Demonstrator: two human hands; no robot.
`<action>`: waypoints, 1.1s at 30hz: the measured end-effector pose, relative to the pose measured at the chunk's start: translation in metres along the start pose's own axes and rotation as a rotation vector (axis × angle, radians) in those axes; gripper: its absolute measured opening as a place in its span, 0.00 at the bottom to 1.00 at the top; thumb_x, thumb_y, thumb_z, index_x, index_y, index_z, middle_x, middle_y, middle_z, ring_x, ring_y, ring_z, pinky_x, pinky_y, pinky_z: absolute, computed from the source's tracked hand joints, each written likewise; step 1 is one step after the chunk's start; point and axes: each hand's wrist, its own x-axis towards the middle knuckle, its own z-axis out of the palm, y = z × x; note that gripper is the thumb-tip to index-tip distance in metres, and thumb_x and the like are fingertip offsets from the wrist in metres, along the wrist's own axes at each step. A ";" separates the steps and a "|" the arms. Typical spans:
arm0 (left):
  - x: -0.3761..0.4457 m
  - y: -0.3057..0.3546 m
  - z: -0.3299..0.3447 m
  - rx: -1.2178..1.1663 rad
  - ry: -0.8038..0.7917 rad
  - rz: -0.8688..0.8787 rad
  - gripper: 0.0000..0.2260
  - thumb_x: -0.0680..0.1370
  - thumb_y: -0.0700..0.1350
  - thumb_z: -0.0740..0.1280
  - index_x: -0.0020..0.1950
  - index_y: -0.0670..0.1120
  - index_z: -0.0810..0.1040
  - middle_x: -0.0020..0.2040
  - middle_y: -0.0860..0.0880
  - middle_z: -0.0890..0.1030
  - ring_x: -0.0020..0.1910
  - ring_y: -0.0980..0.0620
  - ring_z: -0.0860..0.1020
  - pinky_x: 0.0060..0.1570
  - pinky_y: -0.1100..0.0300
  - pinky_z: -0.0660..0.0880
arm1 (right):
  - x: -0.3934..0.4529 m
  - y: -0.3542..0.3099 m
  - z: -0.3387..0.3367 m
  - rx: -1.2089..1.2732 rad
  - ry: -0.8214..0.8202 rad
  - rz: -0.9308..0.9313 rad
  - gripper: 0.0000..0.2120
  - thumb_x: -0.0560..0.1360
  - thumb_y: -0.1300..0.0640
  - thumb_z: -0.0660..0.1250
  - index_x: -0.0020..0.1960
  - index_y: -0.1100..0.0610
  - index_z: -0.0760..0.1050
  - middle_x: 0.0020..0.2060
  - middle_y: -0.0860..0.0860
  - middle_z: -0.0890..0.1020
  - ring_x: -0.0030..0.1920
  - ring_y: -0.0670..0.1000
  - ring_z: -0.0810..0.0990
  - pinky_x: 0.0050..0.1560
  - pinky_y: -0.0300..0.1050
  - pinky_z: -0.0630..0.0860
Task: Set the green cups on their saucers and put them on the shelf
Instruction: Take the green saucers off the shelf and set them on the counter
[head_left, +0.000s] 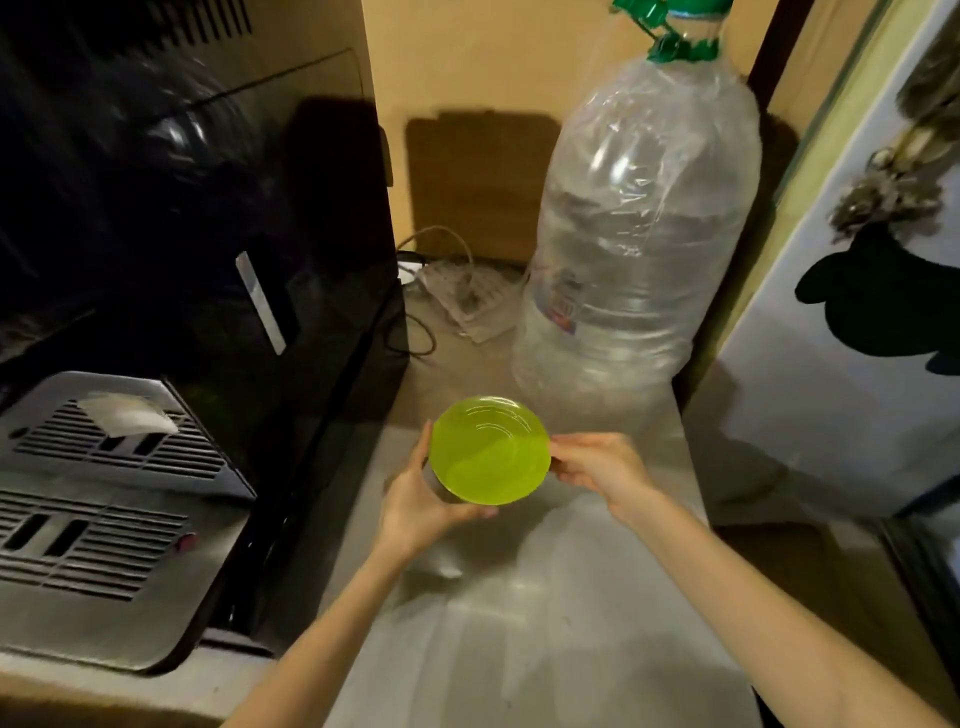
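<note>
- Left hand (421, 499) cupped under and beside the green saucer (489, 450), fingers curled round its near-left edge.
- Right hand (597, 467) pinching the right rim of that same saucer between thumb and fingers.
- Held up in the air, a little above the gray counter (545, 623), tilted a bit toward the camera.
- No green cup to be seen anywhere here; no shelf to be clearly made out either.
- Looks like an early step: only a saucer in hand, nothing sitting on it yet.
- Next, probably: lay the saucer down flat on a bare spot, then fetch a cup for its middle.
- Needs a slow, level set-down, since a smooth little plate can slip from a pinch.
- Big clear water bottle (644, 234) with a green cap standing just behind the saucer, near enough to bump on a reach forward.
- Tall black machine (208, 234) on the left, with a gray vented box (104, 493) in front of it, closing off that side.
- Tangle of cords and a white plug strip (462, 296) far back by the wall.
- White door (857, 338) with a dark shape stuck on it, over on the right.
- Only a narrow strip of counter left free, right below the hands.
</note>
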 end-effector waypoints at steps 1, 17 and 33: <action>0.001 -0.007 0.002 0.012 0.016 0.001 0.49 0.54 0.45 0.81 0.66 0.60 0.57 0.58 0.63 0.73 0.59 0.60 0.68 0.51 0.82 0.63 | 0.005 0.008 0.003 -0.017 0.021 0.002 0.11 0.70 0.65 0.69 0.52 0.65 0.79 0.24 0.46 0.82 0.23 0.39 0.79 0.35 0.35 0.75; 0.030 -0.053 0.009 0.275 -0.040 -0.122 0.56 0.47 0.61 0.77 0.72 0.52 0.59 0.67 0.50 0.73 0.65 0.48 0.71 0.61 0.55 0.71 | 0.068 0.063 0.026 -0.294 0.105 0.029 0.07 0.69 0.65 0.69 0.45 0.65 0.83 0.36 0.59 0.83 0.38 0.54 0.79 0.45 0.50 0.77; 0.041 -0.031 0.006 0.593 -0.246 -0.149 0.59 0.55 0.58 0.78 0.75 0.42 0.47 0.77 0.40 0.46 0.76 0.45 0.44 0.75 0.52 0.51 | 0.055 0.025 0.020 -0.644 -0.084 0.004 0.10 0.70 0.62 0.66 0.31 0.62 0.74 0.29 0.59 0.78 0.33 0.56 0.77 0.39 0.50 0.78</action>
